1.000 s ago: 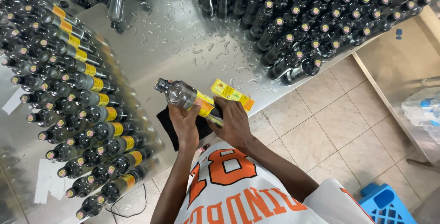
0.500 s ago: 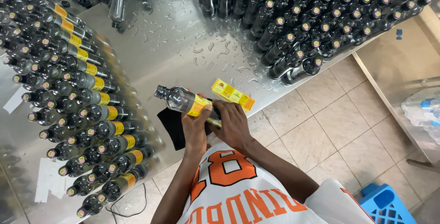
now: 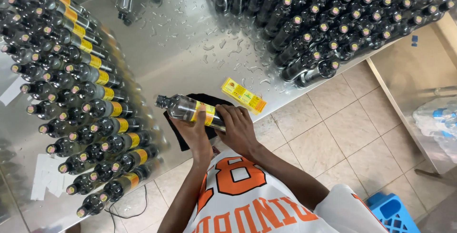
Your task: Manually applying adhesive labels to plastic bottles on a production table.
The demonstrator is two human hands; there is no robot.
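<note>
I hold a dark plastic bottle [image 3: 180,107] on its side above the table's near edge, its cap pointing left. My left hand [image 3: 193,130] cups the bottle from below. Fingers of my right hand [image 3: 238,129] press a yellow label [image 3: 203,113] wrapped around the bottle's middle. A black cloth [image 3: 181,136] lies on the table under both hands. Just right of the bottle, a small stack of yellow labels [image 3: 243,95] rests on the wet steel.
Rows of labelled bottles [image 3: 88,114] stand at the left, unlabelled dark bottles [image 3: 323,28] at the back right. The steel table [image 3: 181,52] is dotted with water drops. Tiled floor [image 3: 328,133] and a blue crate [image 3: 392,214] lie to the right.
The bottle has swung leftward and lower in my hands, and the yellow label is now wrapped further around it. The stack of labels has not moved.
</note>
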